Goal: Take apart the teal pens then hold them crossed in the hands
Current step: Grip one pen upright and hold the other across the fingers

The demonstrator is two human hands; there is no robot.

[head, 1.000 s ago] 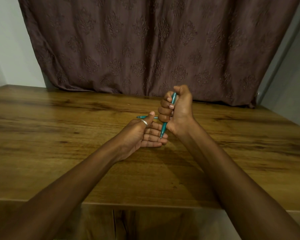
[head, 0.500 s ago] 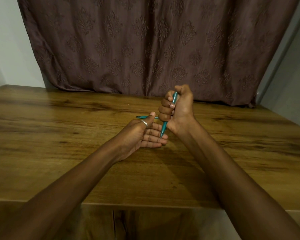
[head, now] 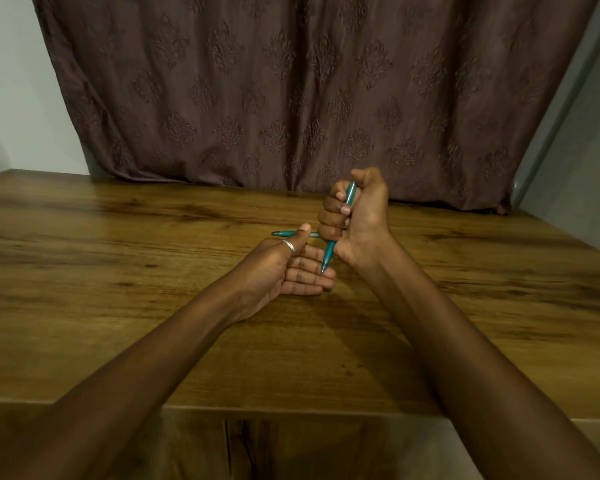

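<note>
Behind the wooden bench (head: pixel 118 306) hangs a brown patterned curtain (head: pixel 291 91). Above the bench, the right hand (head: pixel 355 216) is clenched in a fist around one teal pen (head: pixel 329 252), held near upright, tip down. The left hand (head: pixel 281 271) lies palm up, fingers (head: pixel 309 275) loosely extended; the second teal pen (head: pixel 284 233) runs level behind its thumb, apparently pinched there, though the grip is hidden. A silver ring (head: pixel 289 246) sits on that thumb.
</note>
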